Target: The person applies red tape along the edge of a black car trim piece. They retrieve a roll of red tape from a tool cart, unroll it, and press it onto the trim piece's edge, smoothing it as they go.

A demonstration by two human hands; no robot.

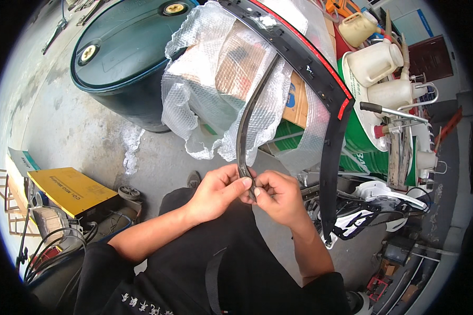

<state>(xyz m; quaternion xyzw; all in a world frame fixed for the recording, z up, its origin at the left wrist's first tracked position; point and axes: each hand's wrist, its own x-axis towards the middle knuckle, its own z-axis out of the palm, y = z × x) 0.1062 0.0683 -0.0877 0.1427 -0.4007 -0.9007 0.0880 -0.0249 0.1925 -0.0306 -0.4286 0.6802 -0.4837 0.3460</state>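
From my end I have the dark strip (241, 137) in both hands, its lower end in front of the body and its length curving up past the bubble wrap (194, 100) to the black trim (295, 55). The left hand (218, 194) pinches it between thumb and bent fingers; the right hand (278, 198) pinches just beside, thumb pressed to the curled forefinger near the tip. As for progress, the red tape (320, 52) already runs along the trim's outer edge, up to the corner. The strip's near stretch hangs apart from the trim, so I'd judge the work on it partway, with that length left to deal with. I can't tell whether its upper end is fixed to the trim or only meets it.
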